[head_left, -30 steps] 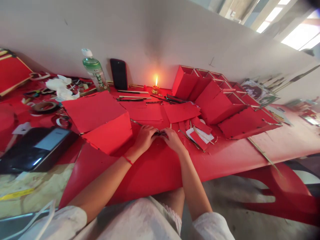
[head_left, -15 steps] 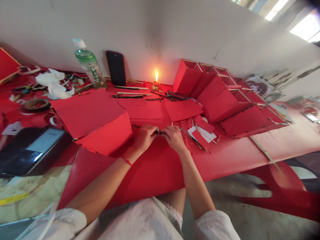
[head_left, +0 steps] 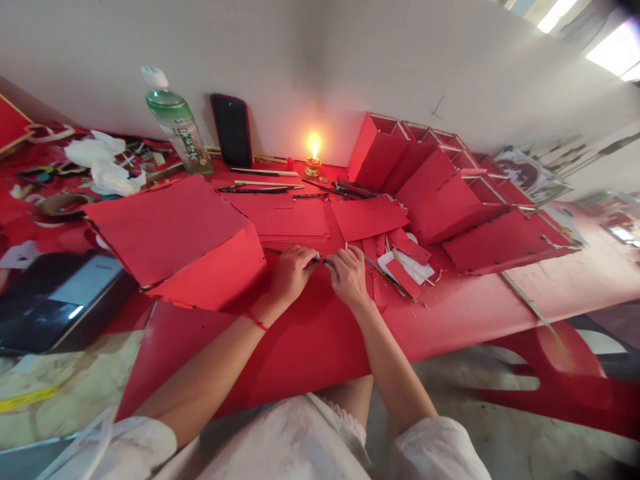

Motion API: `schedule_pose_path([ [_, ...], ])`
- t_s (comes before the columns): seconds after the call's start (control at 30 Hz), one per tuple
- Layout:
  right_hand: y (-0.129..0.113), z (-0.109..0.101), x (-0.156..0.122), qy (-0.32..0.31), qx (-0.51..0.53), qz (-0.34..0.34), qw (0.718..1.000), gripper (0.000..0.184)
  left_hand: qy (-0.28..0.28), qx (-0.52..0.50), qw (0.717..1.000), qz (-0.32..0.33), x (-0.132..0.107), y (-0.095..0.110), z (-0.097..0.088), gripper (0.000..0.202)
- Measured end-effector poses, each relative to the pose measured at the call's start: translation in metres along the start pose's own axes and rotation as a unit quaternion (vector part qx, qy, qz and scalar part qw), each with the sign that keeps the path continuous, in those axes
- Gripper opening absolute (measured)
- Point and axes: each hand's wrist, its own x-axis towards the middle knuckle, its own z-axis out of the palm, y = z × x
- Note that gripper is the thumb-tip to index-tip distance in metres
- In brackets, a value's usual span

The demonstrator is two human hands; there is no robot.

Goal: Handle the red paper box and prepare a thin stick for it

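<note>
Close together over the red tabletop (head_left: pixel 310 333), both my hands are closed with the fingertips pinched. My left hand (head_left: pixel 293 272) grips a thin dark stick (head_left: pixel 273 251), whose end pokes out to the left behind the fingers. A small dark piece shows at the fingertips of my right hand (head_left: pixel 349 275), and whether it belongs to the same stick I cannot tell. Left of my hands stands a red paper box (head_left: pixel 175 230) with dark marks along its edges. Flat red paper sheets (head_left: pixel 287 220) lie just behind them.
A lit oil lamp (head_left: pixel 313 165) burns by the wall. Red paper compartments (head_left: pixel 435 180) on stick frames stand at the right. A bottle (head_left: pixel 177 127), an upright phone (head_left: pixel 233 130), a tape roll (head_left: pixel 65 207) and a black device (head_left: pixel 65 303) are at the left. Paper scraps (head_left: pixel 407 267) lie right of my hands.
My hands have drawn slightly apart, with the right one shifting a little to the right. The view has moved slightly; the lamp still burns.
</note>
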Motion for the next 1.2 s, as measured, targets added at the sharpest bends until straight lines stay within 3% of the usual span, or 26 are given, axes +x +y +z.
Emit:
schedule_pose_path([
  [0.13, -0.002, 0.003, -0.001, 0.028, -0.021, 0.004, 0.999, 0.020, 0.007, -0.001, 1.000, 0.005, 0.001, 0.002, -0.001, 0.010],
  [0.33, 0.000, 0.005, -0.002, 0.010, 0.031, 0.043, 0.999, 0.017, 0.020, -0.002, 1.000, 0.003, 0.002, 0.001, 0.000, 0.007],
  [0.43, 0.003, 0.003, -0.001, 0.012, 0.050, 0.051, 0.997, 0.024, 0.030, -0.007, 1.000, 0.001, 0.002, 0.000, 0.001, 0.003],
  [0.53, 0.005, 0.000, -0.001, 0.047, 0.075, 0.048, 0.995, 0.028, 0.036, -0.009, 0.999, 0.002, 0.001, -0.001, 0.002, 0.003],
  [0.7, 0.010, -0.009, -0.002, 0.097, 0.156, 0.082, 0.980, 0.014, 0.043, -0.007, 0.999, 0.009, 0.000, 0.001, 0.000, 0.008],
  [0.97, 0.023, -0.026, -0.008, 0.237, 0.247, 0.081, 0.936, 0.008, 0.017, 0.033, 0.999, 0.018, 0.004, 0.002, -0.004, 0.028],
  [1.07, 0.026, -0.034, -0.013, 0.308, 0.232, 0.087, 0.918, 0.009, 0.015, 0.026, 0.999, -0.014, 0.005, 0.001, -0.005, 0.029],
  [1.2, 0.032, -0.039, -0.017, 0.402, 0.260, 0.157, 0.864, 0.022, 0.027, -0.030, 0.998, -0.041, 0.004, 0.000, -0.004, 0.027],
])
